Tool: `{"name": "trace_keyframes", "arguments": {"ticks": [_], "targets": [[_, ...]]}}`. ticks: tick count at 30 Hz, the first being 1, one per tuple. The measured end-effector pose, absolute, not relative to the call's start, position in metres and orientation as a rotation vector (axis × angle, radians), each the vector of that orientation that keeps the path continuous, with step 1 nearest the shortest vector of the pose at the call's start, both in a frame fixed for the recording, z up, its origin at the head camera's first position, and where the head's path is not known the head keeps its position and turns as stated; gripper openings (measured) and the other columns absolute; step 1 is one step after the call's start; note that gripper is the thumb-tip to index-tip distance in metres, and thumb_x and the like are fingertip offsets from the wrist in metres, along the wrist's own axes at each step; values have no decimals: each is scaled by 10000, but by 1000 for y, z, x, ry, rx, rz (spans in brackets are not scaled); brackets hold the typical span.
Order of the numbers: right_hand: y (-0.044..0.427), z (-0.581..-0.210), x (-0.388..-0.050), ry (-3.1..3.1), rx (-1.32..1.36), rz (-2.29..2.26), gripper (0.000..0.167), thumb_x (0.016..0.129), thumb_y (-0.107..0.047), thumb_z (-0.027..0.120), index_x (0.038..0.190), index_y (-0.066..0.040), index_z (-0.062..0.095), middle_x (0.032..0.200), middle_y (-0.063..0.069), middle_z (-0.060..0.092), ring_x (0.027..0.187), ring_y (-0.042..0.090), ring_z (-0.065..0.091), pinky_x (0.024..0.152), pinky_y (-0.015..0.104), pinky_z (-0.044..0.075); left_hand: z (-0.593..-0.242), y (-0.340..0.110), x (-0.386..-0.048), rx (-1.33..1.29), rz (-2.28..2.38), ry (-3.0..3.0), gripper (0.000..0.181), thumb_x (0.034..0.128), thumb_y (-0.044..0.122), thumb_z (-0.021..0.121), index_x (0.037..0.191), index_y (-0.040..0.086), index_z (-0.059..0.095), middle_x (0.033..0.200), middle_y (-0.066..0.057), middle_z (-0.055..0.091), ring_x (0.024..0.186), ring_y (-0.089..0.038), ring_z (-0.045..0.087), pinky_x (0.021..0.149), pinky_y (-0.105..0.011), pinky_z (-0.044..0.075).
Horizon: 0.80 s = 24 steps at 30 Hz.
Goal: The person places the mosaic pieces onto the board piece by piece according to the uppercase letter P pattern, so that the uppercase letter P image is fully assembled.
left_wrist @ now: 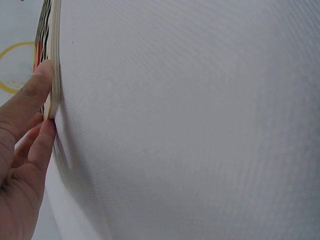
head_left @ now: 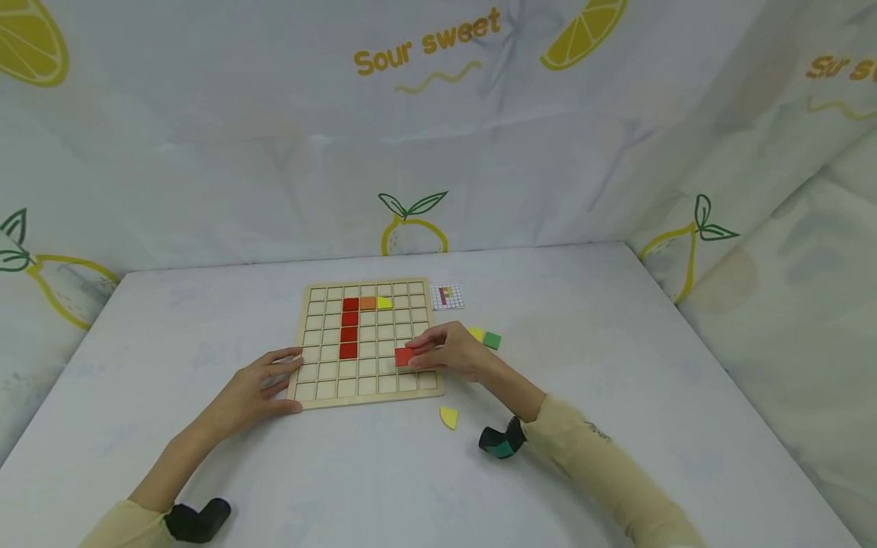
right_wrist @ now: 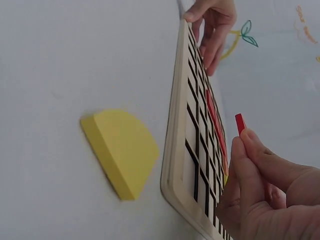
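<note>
A wooden grid board (head_left: 329,390) lies on the table. My left hand (head_left: 250,388) rests against its left edge and front left corner, thumb and fingers spread; in the left wrist view the fingertips (left_wrist: 46,67) touch the board's side. My right hand (head_left: 452,350) pinches a red square tile (head_left: 403,356) between thumb and fingers, held over the board's right part; the right wrist view shows this tile (right_wrist: 240,123) edge-on, raised above the grid. Several red squares (head_left: 349,333) form a column on the board. Beside the top one sit an orange square (head_left: 368,303) and a yellow quarter-circle (head_left: 384,303).
A small printed card (head_left: 448,296) with a coloured grid pattern lies by the board's right edge. Beyond my right hand are a green square (head_left: 492,340) and a partly hidden yellow piece (head_left: 476,333). Another yellow quarter-circle (head_left: 448,417) lies in front of the board.
</note>
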State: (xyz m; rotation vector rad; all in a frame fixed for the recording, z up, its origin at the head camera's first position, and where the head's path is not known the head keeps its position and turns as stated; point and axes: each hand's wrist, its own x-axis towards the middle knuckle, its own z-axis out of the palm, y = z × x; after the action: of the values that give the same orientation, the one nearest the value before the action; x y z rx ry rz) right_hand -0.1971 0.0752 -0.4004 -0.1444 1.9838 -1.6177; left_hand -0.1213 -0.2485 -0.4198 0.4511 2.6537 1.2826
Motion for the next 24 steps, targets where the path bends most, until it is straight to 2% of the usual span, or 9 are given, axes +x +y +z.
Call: {"name": "trace_keyframes", "arguments": {"ticks": [9,13,20,24], "targets": [[49,-407,-188,2006,-258,-1691,233,823,50,710,1047,100,669,1013,147,695,875,129,629,795,234,601,-422,-250,-121,438,1296,2644,737,706,36,816,1317,-168,459,1455,-249,340,1299,-442,394,986,-349,481],[41,-411,-186,2076,-294,-1689,246,813,18,732,1047,79,689,956,148,712,848,137,660,793,229,601,-422,-250,-122,445,1302,2644,738,706,43,818,1316,-168,460,1452,-255,342,1293,-450,398,983,-356,484],[30,-415,-182,2235,-362,-1564,224,810,-65,767,1019,2,722,881,72,716,808,114,656,736,171,582,-422,-249,-121,448,1315,2638,741,707,60,819,1312,-174,460,1446,-262,344,1293,-458,391,983,-358,485],[24,-416,-182,2289,-429,-1549,209,800,-55,775,989,15,721,865,75,720,793,116,670,728,173,581,-423,-249,-121,446,1308,2642,741,707,62,819,1313,-170,462,1450,-256,343,1294,-451,392,983,-347,486]]}}
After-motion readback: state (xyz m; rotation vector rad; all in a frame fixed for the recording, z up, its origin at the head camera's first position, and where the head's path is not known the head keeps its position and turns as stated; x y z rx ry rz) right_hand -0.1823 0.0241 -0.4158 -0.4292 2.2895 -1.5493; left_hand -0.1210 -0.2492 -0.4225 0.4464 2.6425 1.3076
